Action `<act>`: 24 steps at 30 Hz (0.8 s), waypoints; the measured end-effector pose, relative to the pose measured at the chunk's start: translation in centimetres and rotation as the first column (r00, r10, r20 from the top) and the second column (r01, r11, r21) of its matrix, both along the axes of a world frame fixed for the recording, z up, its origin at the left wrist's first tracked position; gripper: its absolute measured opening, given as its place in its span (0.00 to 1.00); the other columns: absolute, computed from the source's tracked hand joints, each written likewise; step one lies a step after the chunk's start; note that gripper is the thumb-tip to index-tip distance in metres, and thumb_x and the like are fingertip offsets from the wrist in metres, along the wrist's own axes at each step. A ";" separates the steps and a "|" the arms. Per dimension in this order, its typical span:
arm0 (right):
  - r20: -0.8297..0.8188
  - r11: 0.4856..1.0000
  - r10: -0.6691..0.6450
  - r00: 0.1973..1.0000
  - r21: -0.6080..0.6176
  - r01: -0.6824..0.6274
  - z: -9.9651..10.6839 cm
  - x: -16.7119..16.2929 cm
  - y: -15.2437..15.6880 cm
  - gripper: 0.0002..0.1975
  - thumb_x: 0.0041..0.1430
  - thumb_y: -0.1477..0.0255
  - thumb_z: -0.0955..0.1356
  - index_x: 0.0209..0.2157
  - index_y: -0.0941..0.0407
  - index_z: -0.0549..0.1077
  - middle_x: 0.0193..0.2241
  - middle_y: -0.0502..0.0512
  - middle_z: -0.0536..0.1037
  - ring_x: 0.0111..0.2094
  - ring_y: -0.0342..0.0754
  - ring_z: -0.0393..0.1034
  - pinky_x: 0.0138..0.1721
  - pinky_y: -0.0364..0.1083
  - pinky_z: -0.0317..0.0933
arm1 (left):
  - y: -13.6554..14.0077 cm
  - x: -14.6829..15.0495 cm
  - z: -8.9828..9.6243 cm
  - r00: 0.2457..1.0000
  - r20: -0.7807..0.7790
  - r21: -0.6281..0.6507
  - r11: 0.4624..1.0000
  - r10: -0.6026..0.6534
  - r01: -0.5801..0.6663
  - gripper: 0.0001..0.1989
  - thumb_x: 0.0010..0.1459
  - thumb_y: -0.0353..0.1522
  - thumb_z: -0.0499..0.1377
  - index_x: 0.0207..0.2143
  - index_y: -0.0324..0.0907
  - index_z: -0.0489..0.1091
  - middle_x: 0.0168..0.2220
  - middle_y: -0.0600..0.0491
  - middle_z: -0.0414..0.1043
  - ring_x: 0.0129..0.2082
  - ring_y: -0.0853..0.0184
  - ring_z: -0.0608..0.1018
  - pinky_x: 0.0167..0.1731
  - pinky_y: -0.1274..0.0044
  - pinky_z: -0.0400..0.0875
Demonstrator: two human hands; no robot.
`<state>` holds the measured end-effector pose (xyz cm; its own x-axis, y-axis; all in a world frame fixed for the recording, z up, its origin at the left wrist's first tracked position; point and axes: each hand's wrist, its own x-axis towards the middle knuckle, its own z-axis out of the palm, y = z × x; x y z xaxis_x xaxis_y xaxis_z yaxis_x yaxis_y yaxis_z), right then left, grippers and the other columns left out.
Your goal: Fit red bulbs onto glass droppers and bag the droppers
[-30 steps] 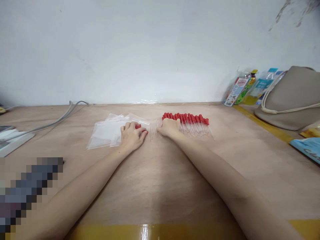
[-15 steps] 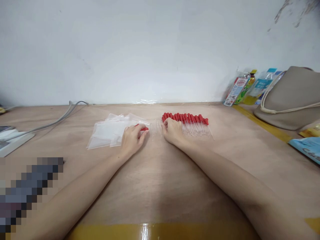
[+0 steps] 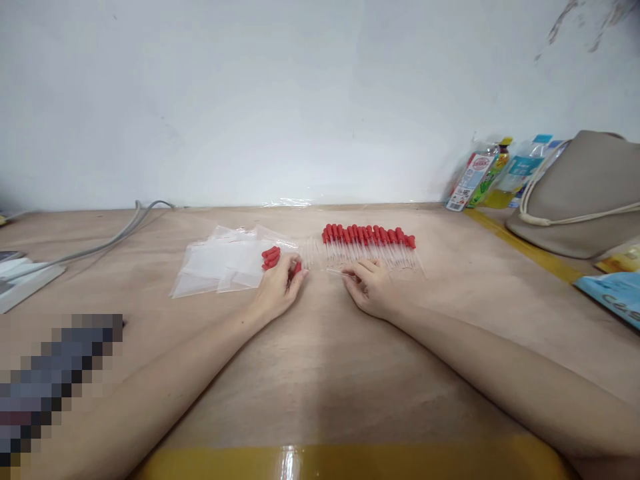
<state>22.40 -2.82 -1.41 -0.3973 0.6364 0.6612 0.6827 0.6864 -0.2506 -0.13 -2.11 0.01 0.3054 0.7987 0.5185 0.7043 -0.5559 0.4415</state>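
Red-bulbed droppers (image 3: pixel 369 235) lie in a row, right of centre frame. Mid-frame, the left hand (image 3: pixel 278 288) pinches a red bulb (image 3: pixel 298 267); the right hand's (image 3: pixel 376 288) fingertips pinch a thin clear tube (image 3: pixel 334 271).

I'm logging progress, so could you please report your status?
Left hand pinching small, rounded, red cap. Right hand holding thin, clear tube. Red-topped clear tubes lined beyond right hand. Loose red caps beside left hand.
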 end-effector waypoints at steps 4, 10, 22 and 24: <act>0.014 1.000 0.017 1.000 0.003 -0.017 0.0 -0.7 0.3 0.10 0.60 0.71 0.59 0.34 0.57 0.69 0.30 0.53 0.74 0.29 0.43 0.65 0.39 0.46 0.50 | 0.0 0.1 -0.2 1.000 0.012 0.013 1.000 -0.027 0.027 0.14 0.57 0.33 0.53 0.46 0.41 0.57 0.26 0.57 0.67 0.23 0.72 0.69 0.25 0.79 0.63; -0.003 1.000 0.029 1.000 -0.006 -0.029 0.0 -1.4 0.5 0.10 0.61 0.70 0.59 0.35 0.57 0.69 0.30 0.53 0.74 0.29 0.43 0.65 0.39 0.46 0.50 | -0.3 0.3 0.1 0.993 -0.082 0.069 0.993 -0.085 0.090 0.07 0.57 0.32 0.53 0.35 0.39 0.69 0.30 0.51 0.70 0.28 0.69 0.71 0.29 0.77 0.66; 0.019 0.983 0.174 0.985 -0.064 -0.173 0.5 -1.2 0.3 0.10 0.61 0.70 0.59 0.32 0.56 0.68 0.27 0.51 0.72 0.30 0.42 0.64 0.37 0.44 0.49 | -0.1 0.2 -0.1 0.979 0.031 0.071 0.978 -0.199 0.197 0.08 0.58 0.34 0.54 0.35 0.41 0.72 0.29 0.52 0.72 0.28 0.69 0.73 0.30 0.77 0.68; 0.012 0.978 0.197 0.980 -0.077 -0.195 0.5 -1.0 0.4 0.09 0.61 0.70 0.59 0.32 0.56 0.69 0.27 0.50 0.72 0.29 0.42 0.64 0.37 0.45 0.48 | -0.2 0.1 -0.1 0.969 0.040 0.070 0.968 -0.243 0.240 0.08 0.58 0.33 0.54 0.35 0.41 0.72 0.30 0.52 0.73 0.29 0.69 0.73 0.30 0.78 0.68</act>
